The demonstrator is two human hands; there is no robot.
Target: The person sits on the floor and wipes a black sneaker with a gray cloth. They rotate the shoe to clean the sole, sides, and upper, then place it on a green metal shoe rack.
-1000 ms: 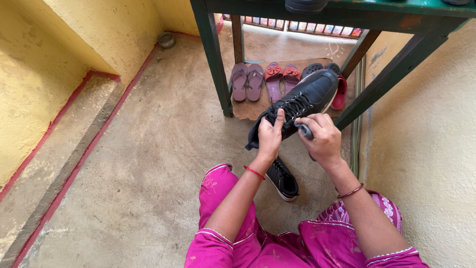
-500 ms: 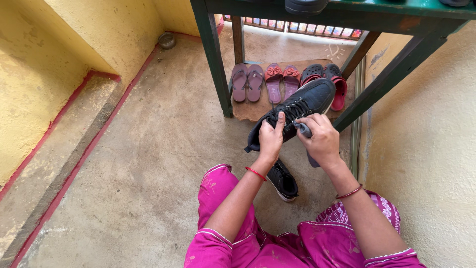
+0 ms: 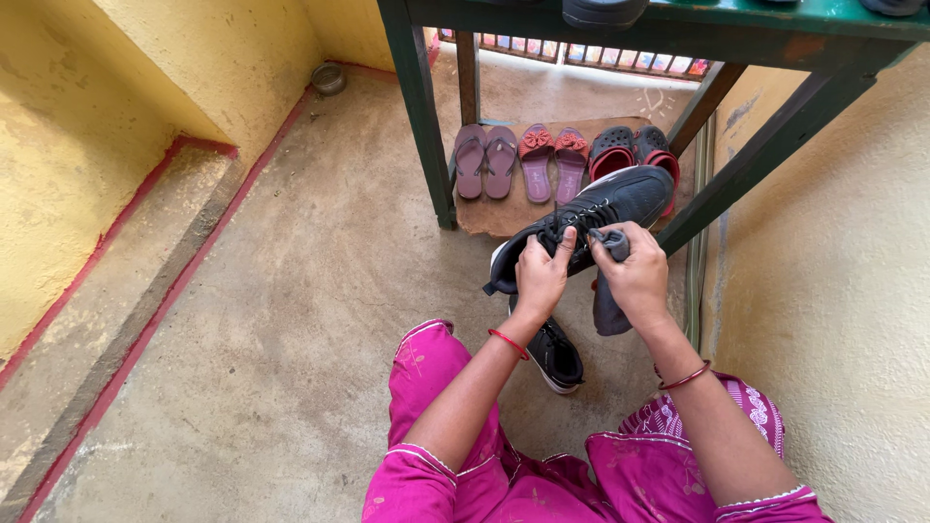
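Note:
My left hand (image 3: pixel 542 276) grips a black lace-up sneaker (image 3: pixel 620 199) near its heel and laces, holding it in the air with the toe pointing away and to the right. My right hand (image 3: pixel 639 276) holds a grey cloth (image 3: pixel 608 308), pressed against the sneaker's side by the laces, with the cloth's end hanging down below the hand. A second black sneaker (image 3: pixel 552 351) lies on the concrete floor under my hands, just in front of my knees in pink clothing.
A dark green wooden bench (image 3: pixel 422 126) stands ahead, with dark shoes on top. Under it, a mat (image 3: pixel 494 213) holds purple flip-flops (image 3: pixel 484 160), pink sandals (image 3: pixel 550 160) and red-and-black clogs (image 3: pixel 635 150). Yellow walls flank both sides; a small metal bowl (image 3: pixel 328 77) sits far left.
The sneaker has tilted lower and flatter, its toe swung right. My right hand has moved up onto the shoe, and the grey cloth now shows hanging below it.

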